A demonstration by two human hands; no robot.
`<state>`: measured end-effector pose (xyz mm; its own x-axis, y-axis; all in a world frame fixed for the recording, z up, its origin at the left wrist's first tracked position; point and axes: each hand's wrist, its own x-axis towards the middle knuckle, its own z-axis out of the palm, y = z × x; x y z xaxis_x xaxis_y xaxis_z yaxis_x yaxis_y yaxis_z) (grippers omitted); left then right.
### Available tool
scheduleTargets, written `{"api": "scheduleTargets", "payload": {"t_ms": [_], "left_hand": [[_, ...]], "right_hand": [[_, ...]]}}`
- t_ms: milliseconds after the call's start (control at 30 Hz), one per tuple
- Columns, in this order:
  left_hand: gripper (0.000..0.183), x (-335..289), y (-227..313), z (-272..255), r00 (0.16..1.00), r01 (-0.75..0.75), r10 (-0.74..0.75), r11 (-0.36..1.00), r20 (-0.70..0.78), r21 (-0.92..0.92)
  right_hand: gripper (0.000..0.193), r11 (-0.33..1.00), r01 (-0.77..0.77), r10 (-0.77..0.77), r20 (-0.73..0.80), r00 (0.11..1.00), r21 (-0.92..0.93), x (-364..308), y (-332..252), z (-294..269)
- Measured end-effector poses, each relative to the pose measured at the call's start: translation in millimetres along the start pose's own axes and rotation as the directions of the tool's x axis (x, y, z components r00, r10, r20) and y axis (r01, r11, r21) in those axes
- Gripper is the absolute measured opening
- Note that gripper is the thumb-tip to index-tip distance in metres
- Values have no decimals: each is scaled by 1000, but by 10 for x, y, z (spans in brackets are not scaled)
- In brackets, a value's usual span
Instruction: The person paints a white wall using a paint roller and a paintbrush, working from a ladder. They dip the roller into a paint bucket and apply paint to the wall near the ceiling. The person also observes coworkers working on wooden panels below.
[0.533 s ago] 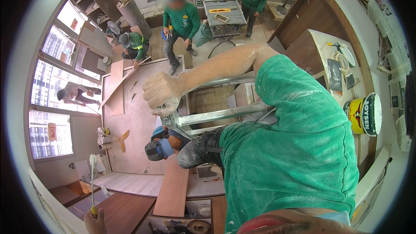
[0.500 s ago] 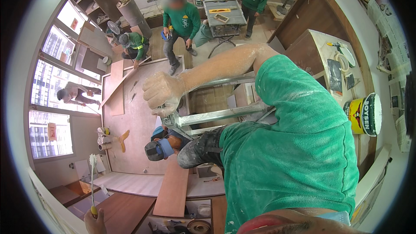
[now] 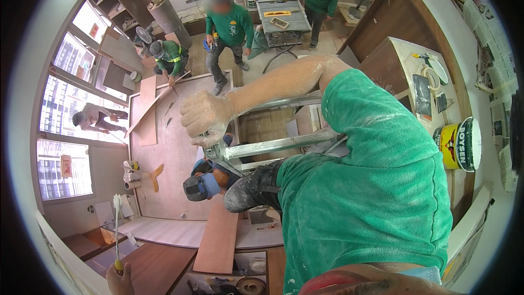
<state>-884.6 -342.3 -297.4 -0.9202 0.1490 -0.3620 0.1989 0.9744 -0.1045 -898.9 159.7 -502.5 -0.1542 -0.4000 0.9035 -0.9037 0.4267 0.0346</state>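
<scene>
I look down from high on an aluminium ladder [image 3: 273, 145]. My right hand [image 3: 204, 117], white with dust, is closed in a fist on the ladder's top end, the arm reaching out of a green sleeve. My left hand [image 3: 121, 279] shows only at the bottom edge. It grips the yellow handle of a thin tool [image 3: 115, 229] that points upward and ends in a white tip. My dusty grey trouser leg [image 3: 254, 186] rests against the ladder.
A person in a dark cap and blue mask [image 3: 199, 183] stands at the ladder's foot beside a brown plank [image 3: 218, 240]. Other workers in green shirts [image 3: 229, 27] stand near a table saw [image 3: 278, 16]. A yellow paint can [image 3: 457, 145] sits on a cabinet top at right. Windows line the left wall.
</scene>
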Motion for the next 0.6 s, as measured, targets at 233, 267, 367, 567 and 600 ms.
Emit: {"api": "scheduleTargets", "payload": {"t_ms": [233, 267, 367, 567, 600], "left_hand": [[58, -5, 8, -17, 1000, 1, -1, 1000, 17, 5], [58, -1, 7, -17, 1000, 5, -5, 1000, 18, 12], [58, -6, -1, -6, 1000, -4, 4, 1000, 2, 11], [60, -15, 51, -30, 999, 26, -27, 999, 20, 25], [60, -14, 49, -30, 999, 31, -32, 999, 21, 28]], "right_hand": [[35, 1000, 0, 0, -4, 1000, 1, 7, -4, -8], [35, 1000, -1, 1, -7, 1000, 2, 0, 0, -1], [36, 999, 34, -33, -69, 997, 13, 10, 26, 42], [36, 1000, 6, -6, -15, 1000, -4, -14, 9, 20], [36, 1000, 7, -7, -15, 1000, -3, -13, 7, 18]]}}
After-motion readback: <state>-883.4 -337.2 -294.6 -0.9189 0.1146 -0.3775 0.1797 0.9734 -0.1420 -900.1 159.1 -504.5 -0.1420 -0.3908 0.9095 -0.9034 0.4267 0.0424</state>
